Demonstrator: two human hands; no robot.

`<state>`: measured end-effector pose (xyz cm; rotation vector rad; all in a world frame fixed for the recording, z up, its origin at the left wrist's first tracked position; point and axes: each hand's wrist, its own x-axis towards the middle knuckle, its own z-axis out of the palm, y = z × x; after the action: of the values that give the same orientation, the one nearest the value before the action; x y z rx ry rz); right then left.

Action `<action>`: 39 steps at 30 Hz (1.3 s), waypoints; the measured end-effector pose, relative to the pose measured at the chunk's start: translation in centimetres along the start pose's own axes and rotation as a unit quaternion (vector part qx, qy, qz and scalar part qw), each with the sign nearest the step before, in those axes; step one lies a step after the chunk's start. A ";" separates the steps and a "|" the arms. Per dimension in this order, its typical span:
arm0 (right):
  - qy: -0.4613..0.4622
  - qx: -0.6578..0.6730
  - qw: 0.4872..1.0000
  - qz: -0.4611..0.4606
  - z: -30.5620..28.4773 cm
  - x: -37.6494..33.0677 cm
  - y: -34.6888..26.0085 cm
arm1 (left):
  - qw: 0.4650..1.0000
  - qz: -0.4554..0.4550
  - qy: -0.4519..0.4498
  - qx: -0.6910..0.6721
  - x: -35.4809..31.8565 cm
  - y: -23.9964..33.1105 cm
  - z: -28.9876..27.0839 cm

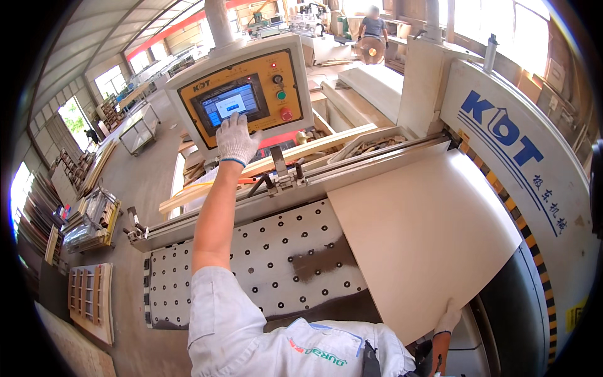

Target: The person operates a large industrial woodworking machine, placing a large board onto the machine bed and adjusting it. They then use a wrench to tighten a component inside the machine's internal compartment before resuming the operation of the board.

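In a knitted white glove, my left hand (237,142) reaches up to the touchscreen (226,103) of a control panel (295,81). Its fingers are stretched apart, and the fingertips overlap the lower part of the lit screen. A large pale flat board (421,232) lies on the machine's table, its far end by the long metal fence. My right hand (448,318), also gloved, is at the board's near right edge and grips it, with some of the fingers hidden. The perforated table (270,257) has rows of dark round inserts.
A large white machine housing (521,144) with a black-and-yellow striped edge curves along the right. Behind the metal fence (301,185) lie wood strips and offcuts. A cart (139,129) and stacked panels (91,301) stand at left. A person (373,38) is far back.
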<state>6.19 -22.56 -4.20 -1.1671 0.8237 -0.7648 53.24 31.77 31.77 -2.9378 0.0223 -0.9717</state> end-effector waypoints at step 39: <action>0.054 -0.046 0.997 -0.011 2.6 -2.0 -2.9 | 0.889 0.358 -0.166 -0.231 -10.4 14.3 7.0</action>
<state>7.23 -20.25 -0.63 -1.2269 0.9464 -0.8214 49.02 18.09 19.27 -2.9875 1.3772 -0.3691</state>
